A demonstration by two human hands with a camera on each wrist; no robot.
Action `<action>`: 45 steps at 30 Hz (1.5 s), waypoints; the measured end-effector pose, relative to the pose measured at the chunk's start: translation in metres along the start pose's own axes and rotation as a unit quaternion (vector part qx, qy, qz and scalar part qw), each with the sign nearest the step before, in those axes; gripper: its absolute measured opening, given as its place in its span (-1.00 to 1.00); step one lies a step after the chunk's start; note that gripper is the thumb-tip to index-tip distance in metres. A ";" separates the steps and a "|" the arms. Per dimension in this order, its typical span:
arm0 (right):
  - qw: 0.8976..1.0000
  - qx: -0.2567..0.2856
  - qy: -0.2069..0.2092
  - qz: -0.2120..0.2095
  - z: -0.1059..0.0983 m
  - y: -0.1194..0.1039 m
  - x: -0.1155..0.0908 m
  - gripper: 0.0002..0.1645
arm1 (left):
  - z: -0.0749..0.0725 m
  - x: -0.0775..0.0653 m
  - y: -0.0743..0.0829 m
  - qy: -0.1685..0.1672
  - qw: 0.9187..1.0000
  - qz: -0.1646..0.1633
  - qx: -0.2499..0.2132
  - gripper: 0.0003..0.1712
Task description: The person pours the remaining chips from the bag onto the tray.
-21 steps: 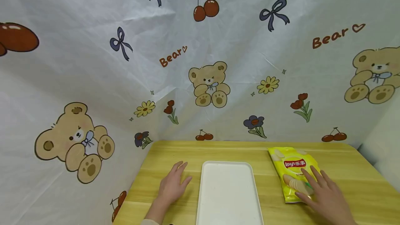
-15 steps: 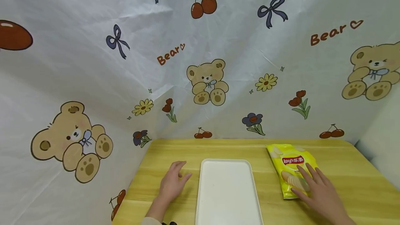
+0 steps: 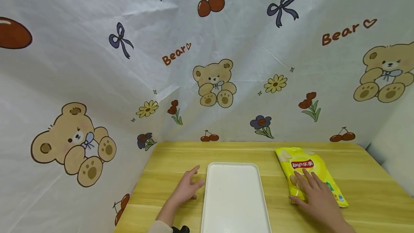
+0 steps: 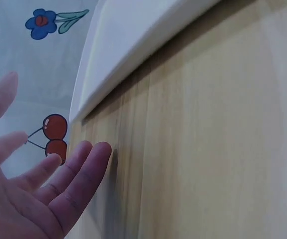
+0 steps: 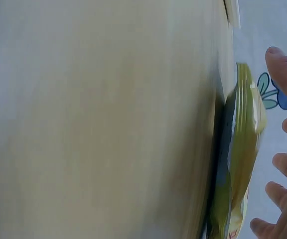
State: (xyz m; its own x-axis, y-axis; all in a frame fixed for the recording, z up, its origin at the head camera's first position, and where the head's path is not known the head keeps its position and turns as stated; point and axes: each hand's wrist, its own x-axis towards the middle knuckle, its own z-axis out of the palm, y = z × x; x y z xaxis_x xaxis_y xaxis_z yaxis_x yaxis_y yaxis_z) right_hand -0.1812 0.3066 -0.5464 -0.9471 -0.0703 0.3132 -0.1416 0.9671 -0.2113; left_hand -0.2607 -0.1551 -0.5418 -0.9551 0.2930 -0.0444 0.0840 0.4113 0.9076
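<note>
Right hand (image 3: pixel 318 199) spread above the chip bag (image 3: pixel 318 168), nothing gripped

The white tray (image 3: pixel 233 190) lies on the wooden bench (image 3: pixel 239 152) with its bare inside facing up. The yellow Lay's bag lies flat on the bench to the right of the tray, well apart from it, its top end reaching farther back than the tray's far rim. The right hand is over the bag's near part, on the tray's right, with fingers fanned and thumb held out; the right wrist view shows a gap between fingertips and wrapper, so it seems to hover rather than touch. The left hand (image 3: pixel 187 186) is just beside the tray's left edge, fingers loosely extended and thumb pointing toward the rim, holding nothing; the left wrist view shows it apart from the tray.

The step in hand looks like a reach for the bag, with no grip made. As I judge it, the next move calls for lowering the right hand and curling thumb and fingers round the bag's sides, gently, since a puffed wrapper can slide or crush its contents. The left hand needs only to keep clear of the tray's rim.
</note>
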 end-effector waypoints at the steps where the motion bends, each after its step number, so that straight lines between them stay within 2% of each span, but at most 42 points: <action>1: 1.000 0.001 -0.006 0.002 0.000 -0.002 0.000 0.05 | 0.002 0.001 0.000 -0.006 1.000 -0.003 -0.006 -0.18; 6: 0.999 0.008 -0.039 0.014 0.007 -0.007 0.003 0.08 | 0.010 0.004 0.000 -0.020 1.000 -0.014 -0.010 -0.15; 12: 0.999 -0.015 -0.036 0.019 0.015 -0.010 0.005 0.09 | 0.015 0.003 0.001 -0.048 0.999 -0.016 -0.002 -0.14; 20: 0.998 -0.021 -0.059 0.026 0.020 -0.013 0.001 0.14 | 0.022 -0.001 0.002 -0.059 0.998 -0.036 -0.009 -0.13; 27: 0.997 -0.026 -0.068 0.022 0.023 -0.014 0.003 0.08 | 0.026 0.001 0.003 -0.049 0.998 -0.044 -0.013 -0.21; 37: 0.997 -0.029 -0.068 0.008 0.020 -0.014 0.010 -0.10 | 0.030 0.004 0.004 -0.034 0.999 -0.024 0.014 -0.38; 45: 0.996 -0.015 -0.084 0.012 0.019 -0.015 0.013 -0.24 | 0.031 0.006 0.004 -0.023 0.999 -0.016 0.039 -0.39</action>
State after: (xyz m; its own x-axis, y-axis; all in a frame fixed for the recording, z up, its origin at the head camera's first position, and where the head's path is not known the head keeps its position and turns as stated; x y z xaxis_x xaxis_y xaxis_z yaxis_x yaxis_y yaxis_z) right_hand -0.1971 0.2860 -0.5570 -0.9854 -0.0838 0.1482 -0.1112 0.9759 -0.1878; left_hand -0.2576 -0.1253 -0.5515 -0.9439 0.3169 -0.0927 0.0780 0.4867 0.8701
